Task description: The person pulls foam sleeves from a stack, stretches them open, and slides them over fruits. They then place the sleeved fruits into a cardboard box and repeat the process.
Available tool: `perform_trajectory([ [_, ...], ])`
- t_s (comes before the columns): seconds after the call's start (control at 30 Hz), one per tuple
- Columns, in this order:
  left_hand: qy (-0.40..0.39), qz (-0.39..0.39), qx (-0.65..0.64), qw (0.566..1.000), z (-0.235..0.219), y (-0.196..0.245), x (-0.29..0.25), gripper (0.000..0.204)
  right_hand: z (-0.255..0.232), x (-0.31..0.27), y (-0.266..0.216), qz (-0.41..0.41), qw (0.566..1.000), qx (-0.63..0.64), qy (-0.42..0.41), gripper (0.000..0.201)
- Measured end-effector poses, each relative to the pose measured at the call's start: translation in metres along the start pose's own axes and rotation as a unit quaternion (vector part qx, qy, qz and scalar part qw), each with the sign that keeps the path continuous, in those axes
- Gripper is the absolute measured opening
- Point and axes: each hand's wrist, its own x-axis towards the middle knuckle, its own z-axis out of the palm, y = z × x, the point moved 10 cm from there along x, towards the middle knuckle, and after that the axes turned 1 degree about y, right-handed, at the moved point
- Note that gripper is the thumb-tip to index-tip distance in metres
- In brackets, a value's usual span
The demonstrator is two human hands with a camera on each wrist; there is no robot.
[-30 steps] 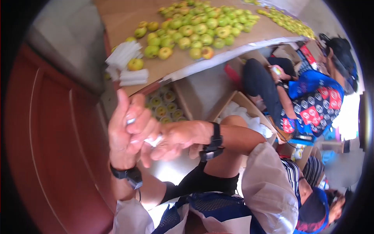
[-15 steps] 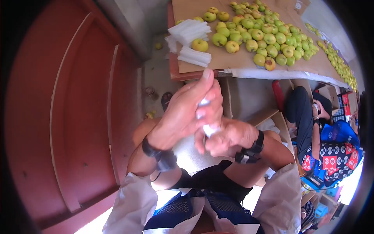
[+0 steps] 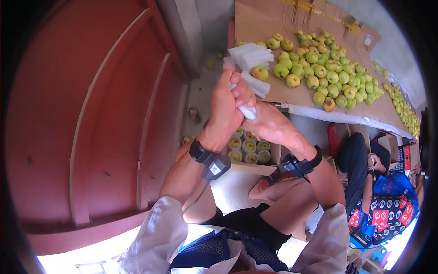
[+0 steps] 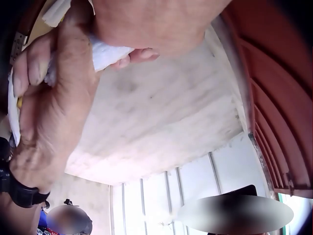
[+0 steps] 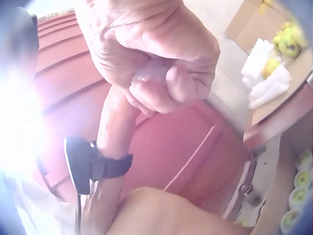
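Observation:
A white foam sleeve [image 3: 247,112] is bunched between my two hands. My left hand [image 3: 226,102] grips it with curled fingers and the thumb pointing up; a pale end shows above the thumb. Against its lower end is my right hand [image 3: 270,121], its fingers curled round the foam. In the right wrist view the foam [image 5: 152,73] shows inside curled fingers. White foam [image 4: 108,55] also shows between the hands in the left wrist view. Just beyond the hands, stacks of white foam sleeves [image 3: 253,55] lie at the table corner beside a yellow-green apple [image 3: 259,73].
Many green apples [image 3: 333,75] cover the cardboard-topped table [image 3: 292,96]. Below the hands, a carton [image 3: 255,170] holds apples in white foam nets [image 3: 249,146]. A red door [image 3: 109,123] stands at left. Another person [image 3: 385,201] sits at right.
The head view has swung left, bringing the door further in. Both hands have risen toward the table corner, still holding the foam sleeve. The carton of netted apples shows below them again.

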Motion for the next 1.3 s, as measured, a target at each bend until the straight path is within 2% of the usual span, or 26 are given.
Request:
perform_trajectory([
  [0.07,0.038,0.038,-0.002,0.999,-0.003,0.010,0.011,0.038,-0.023,0.001,-0.015,-0.036,0.995,-0.038,0.088,0.042],
  [0.1,0.040,0.044,-0.012,0.998,-0.003,0.015,0.015,0.037,-0.027,0.001,-0.019,0.014,0.998,-0.047,0.051,0.056],
  [0.2,0.045,0.067,-0.034,0.996,-0.004,0.031,0.029,0.036,-0.046,0.002,-0.021,-0.115,0.968,0.064,0.213,0.054],
  [0.23,0.047,0.075,-0.036,0.995,-0.009,0.032,0.033,0.036,-0.045,0.005,-0.017,-0.137,0.957,0.129,0.222,0.048],
  [0.33,0.049,0.076,-0.037,0.995,-0.023,0.023,0.048,0.034,-0.045,0.002,-0.012,-0.139,0.952,0.103,0.253,0.037],
  [0.43,0.045,0.050,-0.023,0.997,-0.040,0.004,0.067,0.032,-0.049,0.012,0.013,-0.119,0.955,0.038,0.270,0.030],
  [0.47,0.041,0.038,-0.017,0.998,-0.045,-0.004,0.074,0.032,-0.047,0.023,0.034,-0.120,0.952,0.053,0.276,0.030],
  [0.53,0.061,0.029,-0.006,0.998,-0.067,-0.020,0.087,0.029,-0.041,0.046,0.078,0.000,0.971,0.113,0.212,0.032],
  [0.6,0.064,0.032,0.018,0.997,-0.081,-0.034,0.098,0.034,-0.034,0.062,0.113,-0.002,0.973,0.091,0.214,0.032],
  [0.7,0.058,-0.041,0.086,0.994,-0.116,-0.052,0.112,0.042,-0.019,0.065,0.137,0.037,0.976,0.037,0.210,0.031],
  [0.73,0.047,-0.023,0.102,0.993,-0.125,-0.048,0.118,0.041,-0.016,0.065,0.141,0.056,0.977,0.017,0.207,0.031],
  [0.8,0.024,0.014,0.133,0.991,-0.128,-0.037,0.124,0.040,-0.026,0.065,0.133,0.028,0.969,-0.036,0.242,0.028],
  [0.83,0.068,0.074,0.242,0.965,-0.131,-0.023,0.120,0.036,-0.030,0.064,0.128,0.014,0.964,-0.062,0.258,0.028],
  [0.9,0.150,0.189,0.447,0.862,-0.126,0.003,0.101,0.029,-0.034,0.065,0.119,0.003,0.952,-0.130,0.277,0.028],
  [0.93,0.106,0.245,0.557,0.787,-0.111,0.008,0.095,0.029,-0.036,0.066,0.115,-0.003,0.944,-0.165,0.287,0.029],
  [1.0,0.012,0.341,0.736,0.585,-0.076,0.005,0.076,0.033,-0.031,0.074,0.117,-0.040,0.933,-0.233,0.271,0.031],
  [1.1,-0.064,0.280,0.761,0.582,-0.071,-0.020,0.070,0.035,-0.026,0.078,0.120,-0.071,0.918,-0.278,0.275,0.030],
  [1.2,-0.105,0.283,0.794,0.528,-0.075,-0.038,0.076,0.035,-0.024,0.073,0.117,-0.093,0.914,-0.280,0.278,0.028],
  [1.3,-0.102,0.297,0.790,0.527,-0.080,-0.043,0.085,0.032,-0.029,0.067,0.118,-0.114,0.913,-0.262,0.291,0.026],
])
